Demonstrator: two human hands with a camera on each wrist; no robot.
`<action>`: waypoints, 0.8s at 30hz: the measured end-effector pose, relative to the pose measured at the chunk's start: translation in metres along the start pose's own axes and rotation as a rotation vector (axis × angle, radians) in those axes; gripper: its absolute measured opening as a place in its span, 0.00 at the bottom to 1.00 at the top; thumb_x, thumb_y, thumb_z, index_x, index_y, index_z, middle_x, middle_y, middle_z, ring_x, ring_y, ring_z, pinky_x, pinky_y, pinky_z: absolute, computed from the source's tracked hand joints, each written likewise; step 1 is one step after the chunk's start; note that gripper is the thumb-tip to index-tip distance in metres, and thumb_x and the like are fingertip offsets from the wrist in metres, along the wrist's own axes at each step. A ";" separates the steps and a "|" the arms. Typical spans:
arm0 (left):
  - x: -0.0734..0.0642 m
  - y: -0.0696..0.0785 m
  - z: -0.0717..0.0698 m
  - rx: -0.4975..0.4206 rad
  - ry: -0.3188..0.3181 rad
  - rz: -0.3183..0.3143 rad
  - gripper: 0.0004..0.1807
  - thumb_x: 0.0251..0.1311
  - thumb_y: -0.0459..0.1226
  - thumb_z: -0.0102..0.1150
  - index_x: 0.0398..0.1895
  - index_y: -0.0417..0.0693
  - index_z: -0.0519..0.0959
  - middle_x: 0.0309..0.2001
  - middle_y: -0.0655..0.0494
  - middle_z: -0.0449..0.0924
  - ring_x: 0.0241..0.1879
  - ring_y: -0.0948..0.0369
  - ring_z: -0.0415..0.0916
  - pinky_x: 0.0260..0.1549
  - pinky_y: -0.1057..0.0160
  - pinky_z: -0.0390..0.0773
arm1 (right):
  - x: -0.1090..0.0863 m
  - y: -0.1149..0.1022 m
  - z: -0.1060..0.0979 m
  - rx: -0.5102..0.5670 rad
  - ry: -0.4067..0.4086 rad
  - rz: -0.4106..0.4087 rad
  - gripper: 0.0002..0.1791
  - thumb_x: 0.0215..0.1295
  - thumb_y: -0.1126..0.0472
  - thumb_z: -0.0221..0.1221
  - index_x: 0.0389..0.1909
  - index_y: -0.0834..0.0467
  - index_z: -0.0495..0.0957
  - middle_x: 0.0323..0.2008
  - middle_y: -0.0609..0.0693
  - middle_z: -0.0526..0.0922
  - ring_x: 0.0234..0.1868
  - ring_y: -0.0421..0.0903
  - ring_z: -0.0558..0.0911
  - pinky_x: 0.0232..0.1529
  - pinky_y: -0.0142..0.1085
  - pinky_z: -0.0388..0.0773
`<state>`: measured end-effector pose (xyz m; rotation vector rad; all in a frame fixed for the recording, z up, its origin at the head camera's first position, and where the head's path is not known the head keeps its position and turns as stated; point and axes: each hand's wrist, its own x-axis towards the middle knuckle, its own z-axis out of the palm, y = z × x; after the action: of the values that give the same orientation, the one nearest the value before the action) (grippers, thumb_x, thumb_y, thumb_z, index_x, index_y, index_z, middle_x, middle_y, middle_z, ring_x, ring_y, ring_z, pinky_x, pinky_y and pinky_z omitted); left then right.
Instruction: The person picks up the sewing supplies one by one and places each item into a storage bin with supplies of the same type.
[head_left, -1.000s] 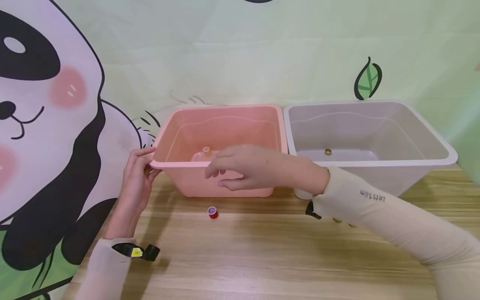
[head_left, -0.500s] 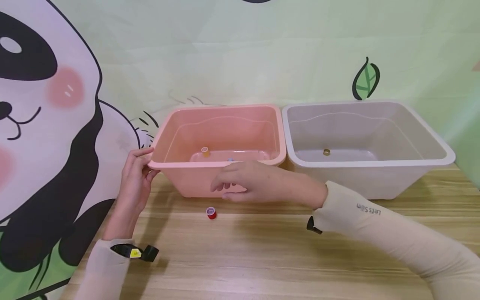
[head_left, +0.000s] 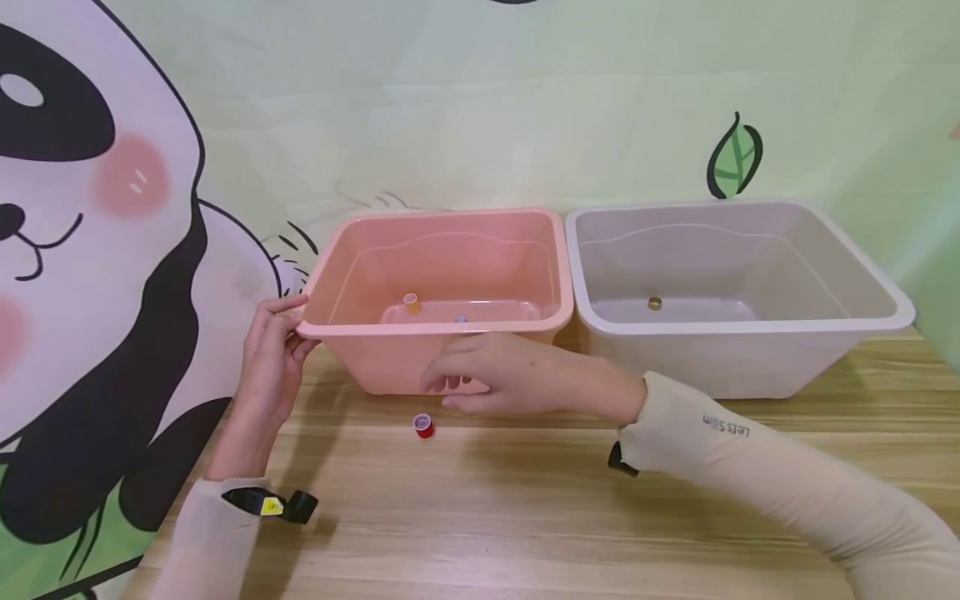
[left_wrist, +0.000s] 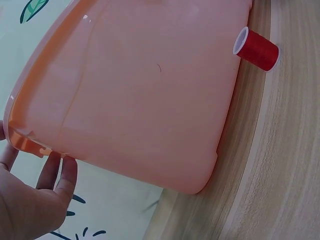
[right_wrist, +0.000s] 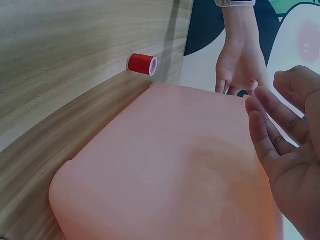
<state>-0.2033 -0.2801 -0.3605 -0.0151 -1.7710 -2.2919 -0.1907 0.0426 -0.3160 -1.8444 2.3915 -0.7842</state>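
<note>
My left hand (head_left: pixel 272 362) grips the left rim of the pink bin (head_left: pixel 431 358), thumb and fingers on either side of it. In front of that bin hovers my right hand (head_left: pixel 498 372), its fingers loosely bent and holding nothing. A spool of red thread (head_left: pixel 423 426) stands on the table below the right hand; the left wrist view shows the red spool (left_wrist: pixel 257 49) near the bin's base. Inside the pink bin are a yellow spool (head_left: pixel 412 303) and a small blue thing (head_left: pixel 461 319), mostly hidden by the front rim.
A grey bin (head_left: pixel 712 358) stands against the pink one on the right. On its floor lies a small gold ring-shaped thing (head_left: pixel 655 303). Both bins sit on a wooden table (head_left: pixel 480 508) before a panda-printed backdrop (head_left: pixel 480 125).
My right hand has dropped from above the pink bin's front rim to just in front of it, uncovering the blue thing inside. The left hand keeps its place on the rim.
</note>
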 end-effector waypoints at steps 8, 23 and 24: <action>-0.001 0.000 0.001 0.052 0.027 0.001 0.11 0.75 0.36 0.44 0.55 0.46 0.72 0.56 0.48 0.68 0.39 0.58 0.79 0.41 0.68 0.84 | -0.003 0.003 0.002 0.025 -0.012 0.029 0.12 0.72 0.61 0.60 0.54 0.53 0.81 0.44 0.41 0.84 0.44 0.36 0.81 0.49 0.27 0.79; -0.002 -0.001 0.000 0.050 0.038 -0.012 0.11 0.75 0.37 0.45 0.55 0.48 0.73 0.56 0.47 0.69 0.38 0.58 0.81 0.41 0.67 0.84 | -0.003 0.008 0.018 0.030 0.008 0.070 0.11 0.71 0.63 0.60 0.51 0.52 0.82 0.44 0.40 0.85 0.44 0.36 0.81 0.50 0.26 0.77; -0.002 -0.001 0.001 0.049 0.039 -0.013 0.11 0.75 0.37 0.45 0.55 0.48 0.73 0.55 0.47 0.69 0.38 0.58 0.81 0.41 0.67 0.84 | -0.003 0.008 0.020 0.042 0.004 0.083 0.10 0.71 0.62 0.61 0.51 0.52 0.82 0.44 0.40 0.85 0.44 0.37 0.81 0.51 0.26 0.77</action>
<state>-0.2019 -0.2789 -0.3619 0.0500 -1.8117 -2.2413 -0.1914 0.0392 -0.3374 -1.7181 2.4163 -0.8249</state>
